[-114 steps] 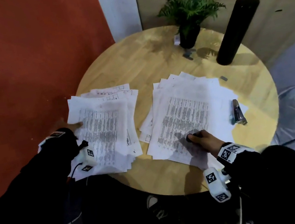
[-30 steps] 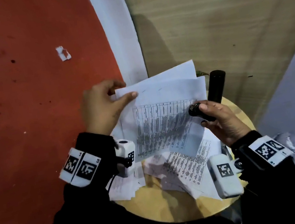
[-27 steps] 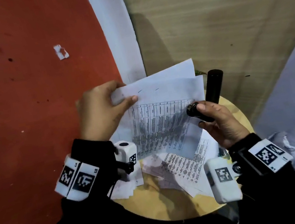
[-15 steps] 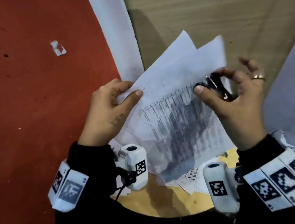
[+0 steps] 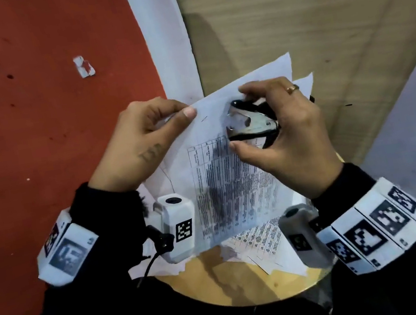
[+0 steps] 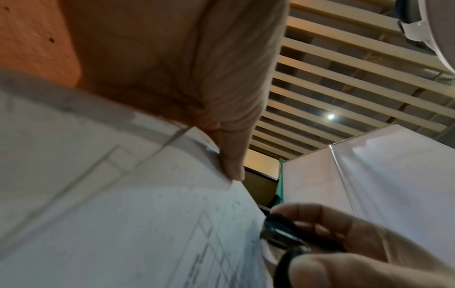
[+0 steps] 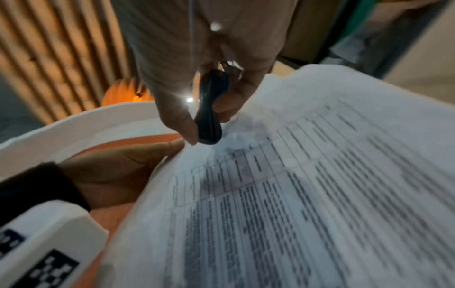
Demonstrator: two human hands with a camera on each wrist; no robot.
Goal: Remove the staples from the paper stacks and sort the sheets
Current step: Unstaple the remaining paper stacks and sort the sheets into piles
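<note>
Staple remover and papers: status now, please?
Left hand pinches papers at corner. Right hand grips staple remover, claws at sheet top. Staple still in. Nothing blocking.

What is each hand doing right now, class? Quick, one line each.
Left hand: fingers pinch the top corner of the stapled paper stack, held up.
Right hand: fingers curled round the staple remover, set against the stack.

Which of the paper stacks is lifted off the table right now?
The stack pinched at its top corner by the left hand, with the staple remover in the right hand over it; the other sheets lie on the table.
</note>
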